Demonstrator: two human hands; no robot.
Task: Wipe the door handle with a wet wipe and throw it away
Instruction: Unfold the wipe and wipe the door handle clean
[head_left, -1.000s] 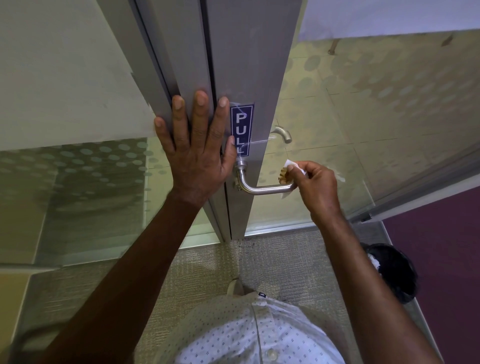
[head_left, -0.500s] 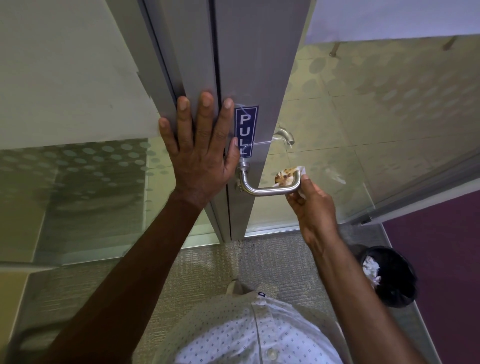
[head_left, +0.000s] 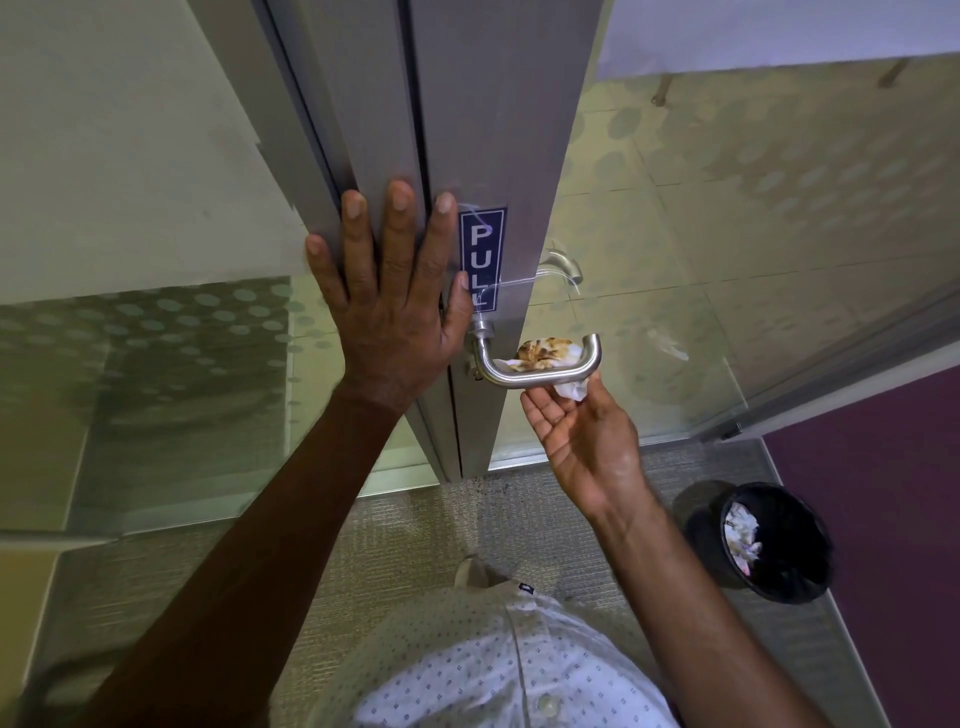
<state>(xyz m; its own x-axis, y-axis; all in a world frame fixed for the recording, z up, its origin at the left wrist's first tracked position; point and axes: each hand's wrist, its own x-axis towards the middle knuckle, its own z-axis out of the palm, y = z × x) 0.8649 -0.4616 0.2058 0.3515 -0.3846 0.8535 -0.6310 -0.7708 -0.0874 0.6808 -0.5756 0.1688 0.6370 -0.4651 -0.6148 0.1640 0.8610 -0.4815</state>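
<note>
A brushed-metal lever door handle (head_left: 537, 378) sticks out of the grey door stile (head_left: 498, 130), just under a blue PULL sign (head_left: 481, 260). A white wet wipe (head_left: 545, 351), stained brown, is bunched over and behind the handle bar. My right hand (head_left: 587, 447) is palm up beneath the bar, its fingers pressing the wipe against the bar from below, fingertips hidden. My left hand (head_left: 395, 312) lies flat with spread fingers on the door frame, left of the sign.
A black waste bin (head_left: 779, 545) with crumpled white paper inside stands on the carpet at lower right, by a purple wall. Glass panels with dotted frosting flank the door. A second handle (head_left: 563, 262) shows on the far side of the glass.
My right hand has turned from gripping the handle end from above to palm up under the bar, and the wipe has slid left along the bar. My left hand stays put.
</note>
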